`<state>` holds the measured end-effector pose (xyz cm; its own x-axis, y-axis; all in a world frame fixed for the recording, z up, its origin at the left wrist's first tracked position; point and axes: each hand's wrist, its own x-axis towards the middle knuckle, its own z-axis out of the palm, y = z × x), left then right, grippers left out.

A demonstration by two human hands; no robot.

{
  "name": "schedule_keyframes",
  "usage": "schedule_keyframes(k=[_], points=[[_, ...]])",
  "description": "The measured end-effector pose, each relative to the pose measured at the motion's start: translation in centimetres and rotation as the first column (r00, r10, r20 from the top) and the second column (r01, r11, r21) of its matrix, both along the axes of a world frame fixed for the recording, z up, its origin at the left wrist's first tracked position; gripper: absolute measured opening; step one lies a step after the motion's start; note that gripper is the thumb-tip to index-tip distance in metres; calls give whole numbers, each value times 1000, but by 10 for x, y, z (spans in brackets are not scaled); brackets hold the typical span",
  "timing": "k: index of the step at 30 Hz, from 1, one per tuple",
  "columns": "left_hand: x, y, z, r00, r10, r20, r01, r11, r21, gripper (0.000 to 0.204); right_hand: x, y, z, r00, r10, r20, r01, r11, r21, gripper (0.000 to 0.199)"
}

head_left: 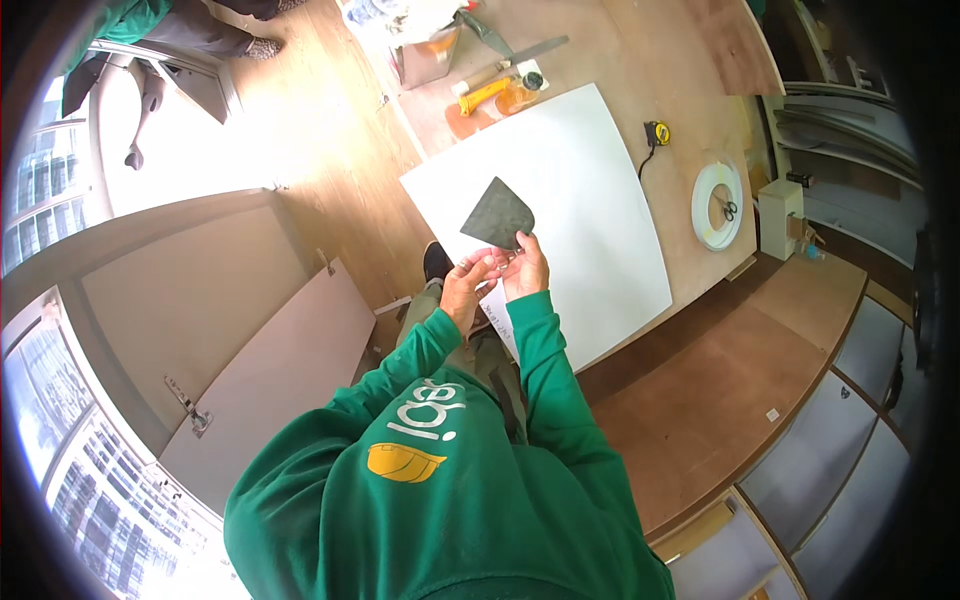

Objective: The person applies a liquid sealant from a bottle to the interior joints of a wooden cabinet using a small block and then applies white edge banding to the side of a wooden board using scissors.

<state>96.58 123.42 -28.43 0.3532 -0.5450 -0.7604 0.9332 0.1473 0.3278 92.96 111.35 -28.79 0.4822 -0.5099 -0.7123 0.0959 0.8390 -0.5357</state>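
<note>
A thin dark grey plate [497, 213], with straight edges and one rounded corner, is in my right hand [528, 270]. My right thumb lies on its lower edge. Close beside it, my left hand [466, 288] has its fingers bent together near the plate's lower tip. Whatever those fingertips hold, if anything, is too small to make out. Both hands are above the near edge of a large white sheet [590, 230], which lies on a brown wooden worktable [690, 260]. Some handwriting marks the sheet's near corner.
Beyond the sheet lie a yellow-handled tool [484, 95], an orange bottle [515, 97] and a metal can [428, 60]. A tape measure [657, 133] and a white coil [704, 225] with scissors [730, 210] sit to the right. A light panel [290, 370] stands at left; another person's foot [264, 48] shows top left.
</note>
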Motion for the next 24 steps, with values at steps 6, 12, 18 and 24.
schedule_keyframes(k=[6,12,18,24], points=[[30,-30,-14,964,267,5,-266,962,68,29,55,-1,8,977,146,-154,-184,946,-268,15],[58,-49,-30,930,359,77,-366,922,126,24,96,-5,-7,954,179,-238,-265,877,-400,25],[107,-65,-59,867,473,156,-487,871,61,19,104,-18,-45,927,253,-277,-369,749,-551,47],[181,-87,-136,654,742,149,-757,644,111,9,26,-22,-50,858,314,-406,-462,817,-345,54]])
